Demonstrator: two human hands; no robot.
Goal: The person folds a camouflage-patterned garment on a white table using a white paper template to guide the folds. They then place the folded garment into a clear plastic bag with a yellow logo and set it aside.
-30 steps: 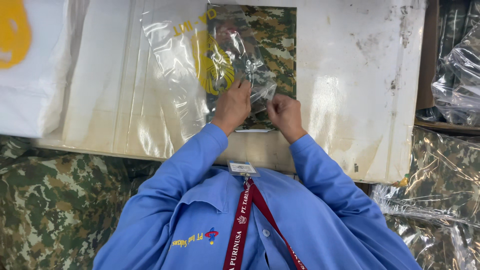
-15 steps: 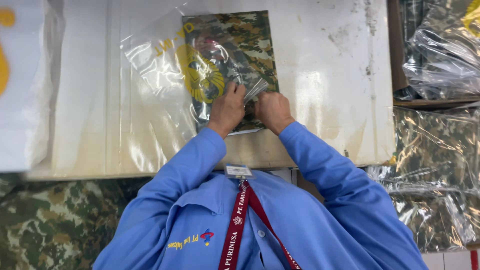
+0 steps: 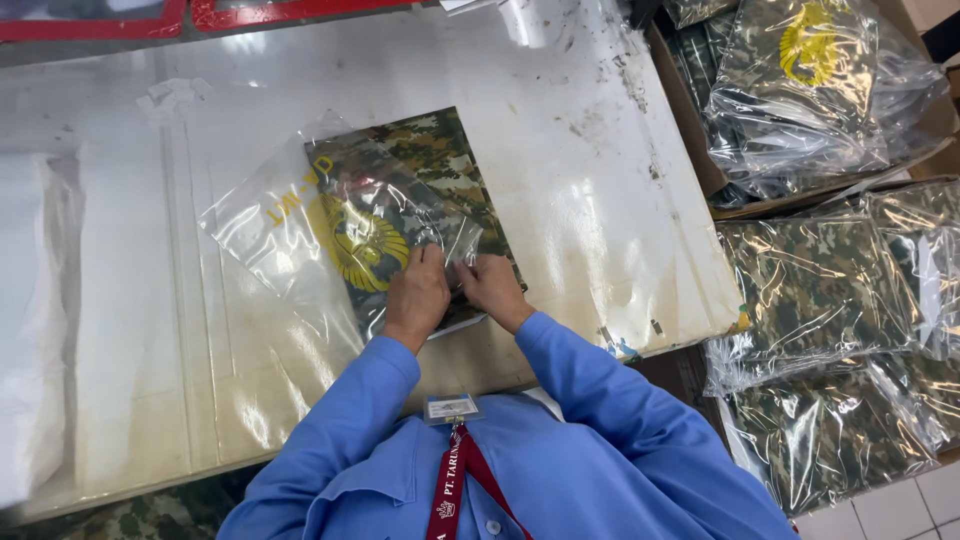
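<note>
A folded camouflage garment [image 3: 450, 170] lies on the white table [image 3: 600, 180], partly inside a clear plastic bag [image 3: 270, 230] with a yellow emblem printed on it. My left hand [image 3: 418, 295] presses on the near edge of the bag over the garment. Beside it, my right hand [image 3: 488, 285] pinches the bag's near edge with its fingers closed. Both hands touch each other at the bag's opening. My blue sleeves reach up from the bottom of the view.
Several bagged camouflage garments [image 3: 820, 290] are stacked at the right, some in a cardboard box [image 3: 690, 130] at the top right. White sheets [image 3: 40, 330] lie at the left edge. A red-edged board [image 3: 90, 25] runs along the far side.
The view has shifted, so the garment and hands sit lower and left of before. The bag has been drawn further over the garment, and my hands stay at its near edge.
</note>
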